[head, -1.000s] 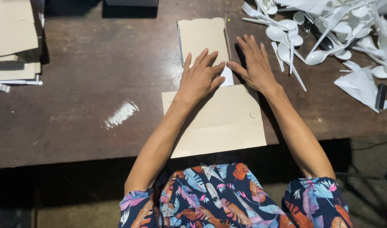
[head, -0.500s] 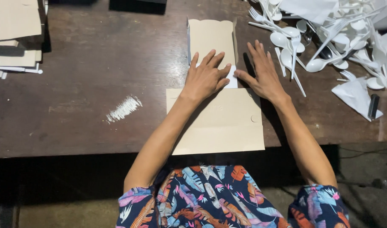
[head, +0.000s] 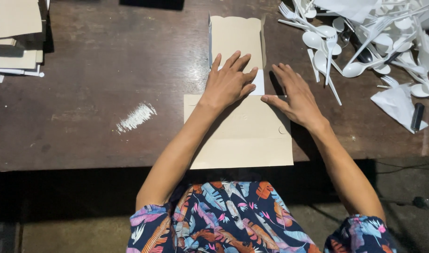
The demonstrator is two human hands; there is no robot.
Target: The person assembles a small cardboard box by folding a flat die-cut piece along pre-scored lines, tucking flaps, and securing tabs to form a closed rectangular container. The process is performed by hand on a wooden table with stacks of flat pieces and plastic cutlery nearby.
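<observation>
Item: flat beige cardboard box blank (head: 245,131), lying on the dark wooden table (head: 97,79) before you. Your left hand (head: 228,84) presses flat, fingers spread, on its fold; your right hand (head: 294,96) rests open at its right edge. Neither grasps. White plastic cutlery pile (head: 359,42) lies right.

A flat cardboard box blank (head: 245,129) is laid on the surface (head: 107,70) at its near edge, in the middle, with its far flaps (head: 235,40) raised behind it. The left hand (head: 227,84) is pressed flat on the blank where the flaps begin; the right hand (head: 294,96) is laid just beside it, on the blank's right edge. A stack of cardboard sheets (head: 13,37) is kept at the far left. A heap of plastic spoons and forks (head: 359,40) is spread at the far right, with a folded paper (head: 397,104) in front of it.
</observation>
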